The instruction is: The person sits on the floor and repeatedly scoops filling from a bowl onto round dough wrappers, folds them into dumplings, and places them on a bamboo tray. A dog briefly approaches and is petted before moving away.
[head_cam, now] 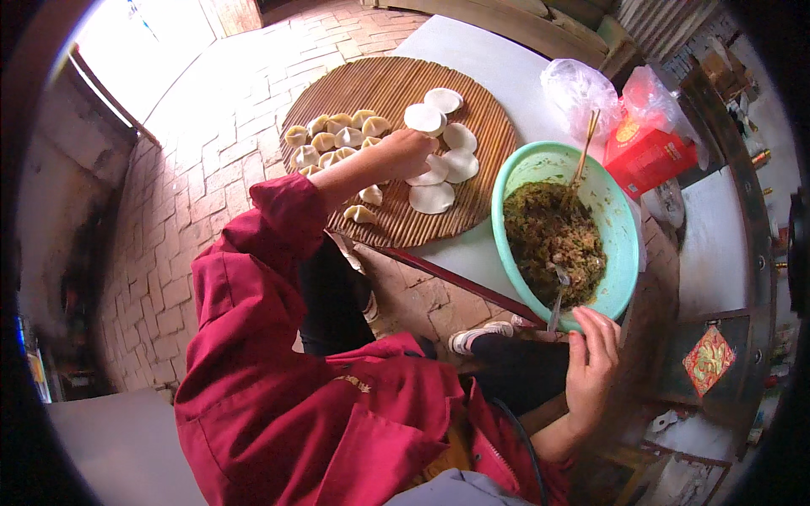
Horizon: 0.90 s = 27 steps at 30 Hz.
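My left hand (412,154) reaches over a round slatted board (354,82), its fingertips at the stack of round dough wrappers (423,118). The fingers are curled and partly hidden, so a hold on a wrapper cannot be made out. More flat wrappers (431,198) lie to the right of this hand. Several folded dumplings (348,137) sit in rows under and left of my forearm. My right hand (591,360) is at the near rim of a mint-green bowl (623,253), fingers apart and holding nothing. Minced filling (557,234) fills the bowl's bottom. A spoon (558,300) leans in it beside my right fingers.
Wooden chopsticks (588,145) stand in the bowl at its far side. Behind it are a red box (648,155) and clear plastic bags (579,95). Board and bowl rest on a pale table (468,50) with a dark red edge. Brick paving (183,202) lies left.
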Motion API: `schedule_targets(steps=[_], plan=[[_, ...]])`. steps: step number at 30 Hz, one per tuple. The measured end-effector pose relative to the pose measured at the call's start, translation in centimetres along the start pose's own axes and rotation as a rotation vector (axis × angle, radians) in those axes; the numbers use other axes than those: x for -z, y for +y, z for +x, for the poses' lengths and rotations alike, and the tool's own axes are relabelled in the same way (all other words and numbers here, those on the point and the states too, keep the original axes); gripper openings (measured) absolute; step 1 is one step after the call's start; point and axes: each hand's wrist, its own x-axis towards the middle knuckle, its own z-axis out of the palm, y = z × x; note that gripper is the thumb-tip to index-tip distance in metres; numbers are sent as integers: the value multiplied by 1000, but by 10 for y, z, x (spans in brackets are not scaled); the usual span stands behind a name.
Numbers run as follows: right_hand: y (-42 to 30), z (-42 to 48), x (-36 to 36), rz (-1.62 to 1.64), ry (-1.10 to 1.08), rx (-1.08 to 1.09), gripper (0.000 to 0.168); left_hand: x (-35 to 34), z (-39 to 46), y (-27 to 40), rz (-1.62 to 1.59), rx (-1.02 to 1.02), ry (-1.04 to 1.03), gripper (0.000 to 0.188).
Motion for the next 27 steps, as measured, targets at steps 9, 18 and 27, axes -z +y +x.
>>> schedule_targets(steps=[9,18,27], plan=[[26,15,3,-10,-149,52,41,-21,56,-36,274,-202,-231,30],[67,67,-8,136,-435,351,17,43,6,50,-547,168,-4,26],[60,57,7,470,-185,132,6,-12,-95,106,-1707,597,20,30]])
